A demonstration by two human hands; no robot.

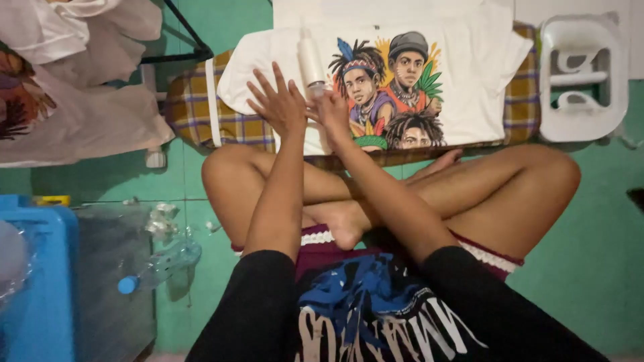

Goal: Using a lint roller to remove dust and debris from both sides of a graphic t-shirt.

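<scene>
The person sits cross-legged on a green floor (590,268) before a low ironing board (194,107) with a plaid cover; a white T-shirt (469,74) lies spread flat across it, printed side up, its colourful print (392,94) of three figures near the board's near edge, toward the middle; the shirt looks smooth over most of its visible front, so the laying-out seems done. The left hand (278,104) hovers over the shirt's left part with fingers spread wide and holds nothing; the right hand (333,112) sits just beside it, closed around the lower end of a white spray bottle (310,62), which stands tilted, its body rising toward the board's far edge; whether the nozzle is being pressed cannot be told. No dampness shows on the cloth, so I judge the spraying is at most beginning. A white iron rest (583,77) stands off the board's right end; no iron is visible; pressing appears not yet begun. Pale garments (80,100) lie heaped beyond the board's left end; a blue bin (40,281) and a clear plastic bottle (161,265) sit on the floor at the person's left.
</scene>
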